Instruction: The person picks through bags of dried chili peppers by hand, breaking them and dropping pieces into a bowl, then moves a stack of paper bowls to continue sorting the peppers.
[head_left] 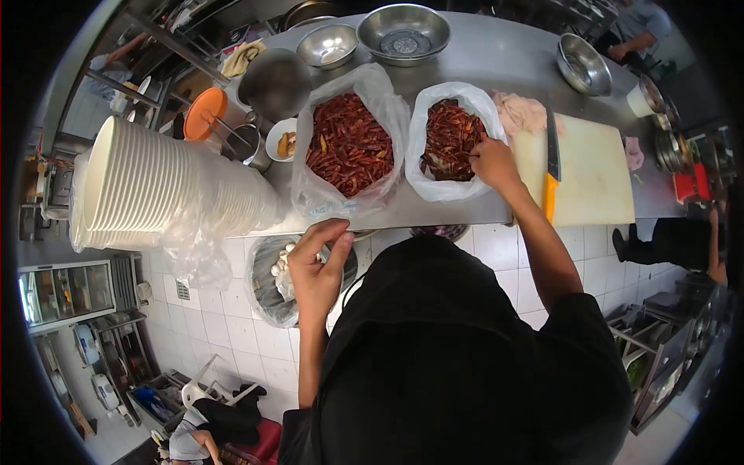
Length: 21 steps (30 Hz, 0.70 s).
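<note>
My right hand [494, 161] reaches into the right-hand plastic bag, its fingers pinched on a dried red chili at the edge of the pile. Dried chilies [448, 139] partly fill this white bag [422, 182]. To its left, a larger clear bag [380, 85] is opened wide around a fuller heap of dried chilies [349, 147]. My left hand [316, 260] hovers in front of the counter edge below the larger bag, fingers curled toward the thumb; whatever may be between them is hidden.
Right of the bags, an orange-handled knife [552, 167] lies on a cutting board [601, 178] beside a pink cloth [521, 112]. Stacked white tubs [139, 186] stand left. Steel bowls [403, 35] sit behind. A lined bin [267, 302] is below my left hand. Other people are around.
</note>
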### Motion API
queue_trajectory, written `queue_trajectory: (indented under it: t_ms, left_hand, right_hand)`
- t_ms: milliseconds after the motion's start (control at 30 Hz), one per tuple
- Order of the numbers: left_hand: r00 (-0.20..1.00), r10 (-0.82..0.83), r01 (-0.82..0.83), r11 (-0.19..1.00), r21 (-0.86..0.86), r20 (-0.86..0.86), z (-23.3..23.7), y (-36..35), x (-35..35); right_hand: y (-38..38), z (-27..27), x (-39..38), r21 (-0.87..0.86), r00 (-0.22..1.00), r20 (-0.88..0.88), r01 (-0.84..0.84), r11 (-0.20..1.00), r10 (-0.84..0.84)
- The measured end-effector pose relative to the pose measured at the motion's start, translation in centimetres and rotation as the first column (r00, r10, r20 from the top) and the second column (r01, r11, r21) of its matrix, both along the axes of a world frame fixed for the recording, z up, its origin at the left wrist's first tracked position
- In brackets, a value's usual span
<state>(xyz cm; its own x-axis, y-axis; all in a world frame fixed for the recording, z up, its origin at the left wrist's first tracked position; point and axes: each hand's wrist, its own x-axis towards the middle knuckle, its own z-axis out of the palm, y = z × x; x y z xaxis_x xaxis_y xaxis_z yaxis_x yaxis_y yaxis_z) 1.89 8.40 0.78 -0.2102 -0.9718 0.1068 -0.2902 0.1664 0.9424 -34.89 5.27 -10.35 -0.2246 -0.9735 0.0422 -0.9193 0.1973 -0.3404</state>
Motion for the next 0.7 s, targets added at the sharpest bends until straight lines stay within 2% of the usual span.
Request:
queue_trajectory:
  t_ms: [100, 200, 500, 567, 700]
  left_hand:
    - [1.000, -0.015, 0.015, 1.000, -0.004, -0.010, -0.1, -0.3, -0.6]
    - [0.999, -0.038, 0.038, 0.999, -0.008, -0.004, 0.0, -0.5, -1.0]
    - [0.997, -0.070, 0.071, 0.997, -0.031, 0.034, 0.1, -0.2, -0.3]
    - [0.997, -0.073, 0.073, 0.997, -0.021, -0.003, 0.3, -0.1, -0.5]
    - [0.990, -0.129, 0.140, 0.949, -0.281, 0.059, 0.8, -1.4, -3.3]
  right_hand:
    - [-0.1, -0.3, -0.5, -0.051, 1.000, -0.003, -0.015, 0.999, 0.015]
    - [-0.1, 0.2, -1.0, -0.012, 0.999, -0.033, -0.041, 0.999, 0.041]
    - [0.6, 2.1, -0.5, -0.148, 1.000, 0.011, 0.000, 0.989, 0.002]
    - [1.0, 3.6, 0.1, -0.174, 0.993, 0.116, 0.041, 0.984, -0.021]
    - [1.8, 8.4, 3.5, -0.166, 0.941, 0.337, 0.034, 0.986, 0.024]
